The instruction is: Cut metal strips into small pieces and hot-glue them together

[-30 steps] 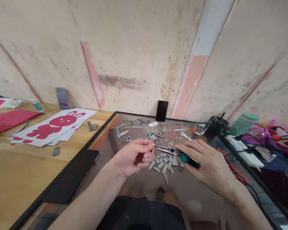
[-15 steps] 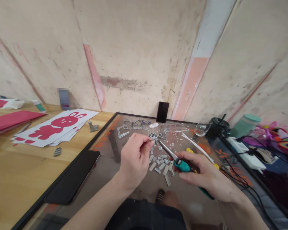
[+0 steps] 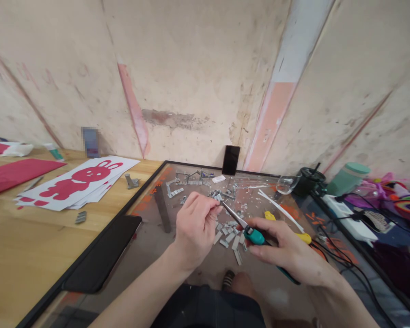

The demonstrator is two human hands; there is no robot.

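Note:
My left hand (image 3: 195,225) is raised over the glass table (image 3: 150,246), its thumb and forefinger pinched on a small grey piece (image 3: 218,197). My right hand (image 3: 287,250) grips the teal handles of a pair of pliers (image 3: 251,233). The metal tips of the pliers point up and left and meet the grey piece at my left fingertips. Below both hands lies a heap of several small grey pieces (image 3: 230,234) on the glass.
A black phone (image 3: 100,257) lies at the glass table's left edge and another black phone (image 3: 231,160) leans on the wall. White sheets with a red rabbit (image 3: 82,180) rest on the wooden table. A yellow-handled tool (image 3: 295,232), a glass (image 3: 287,183), cups and cables crowd the right.
My right hand has turned the pliers from lying flat to pointing up and left at the piece. My left hand rose a little and moved right, still pinching the piece.

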